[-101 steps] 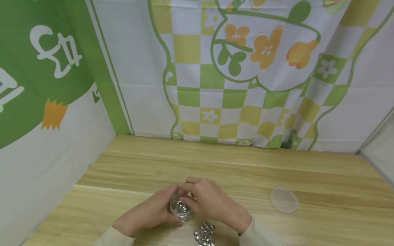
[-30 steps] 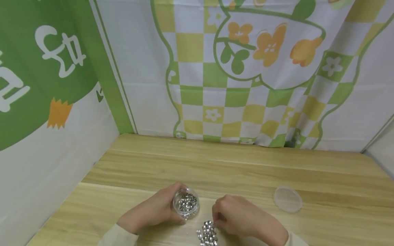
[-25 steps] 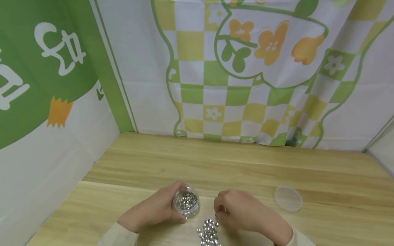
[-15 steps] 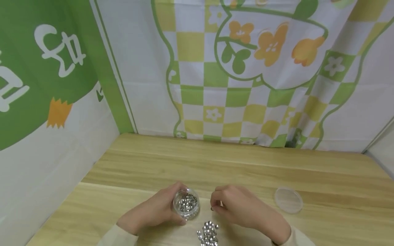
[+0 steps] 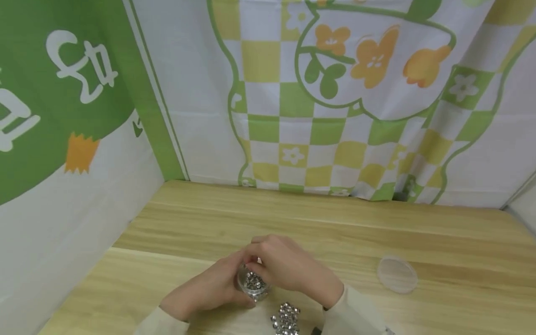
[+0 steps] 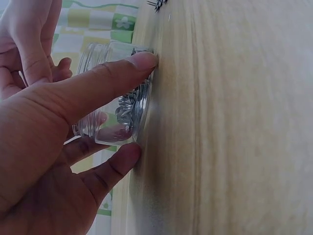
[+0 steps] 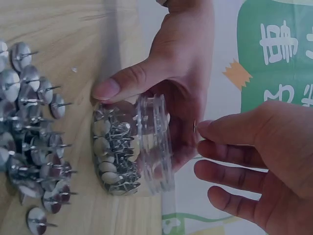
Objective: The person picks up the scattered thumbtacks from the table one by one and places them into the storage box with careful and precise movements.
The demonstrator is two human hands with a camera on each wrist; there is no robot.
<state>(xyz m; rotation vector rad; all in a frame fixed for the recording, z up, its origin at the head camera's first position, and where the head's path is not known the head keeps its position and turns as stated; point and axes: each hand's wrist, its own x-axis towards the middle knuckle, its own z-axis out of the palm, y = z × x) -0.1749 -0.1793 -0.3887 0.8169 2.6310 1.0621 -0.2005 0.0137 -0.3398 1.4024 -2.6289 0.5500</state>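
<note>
My left hand (image 5: 209,289) grips a clear plastic jar (image 7: 159,161) from its left side, thumb along the wall near the base. Silver thumbtacks (image 7: 111,156) fill the lower part of the jar, and its mouth is uncovered. Over that mouth is my right hand (image 5: 289,267), index finger and thumb together. In the right wrist view a thin metal edge of a thumbtack (image 7: 194,126) shows at its fingertips. A loose pile of thumbtacks (image 5: 287,318) lies on the table just right of the jar, most with pins showing.
A round translucent lid (image 5: 398,274) lies flat on the wooden table (image 5: 335,232) to the right. Patterned cloth (image 5: 299,130) hangs along the back edge, and a green and white cloth (image 5: 109,111) along the left.
My right hand pinched a thumbtack by the pile, lifted it, and has moved left to the jar's mouth. My left hand still holds the jar in nearly the same spot.
</note>
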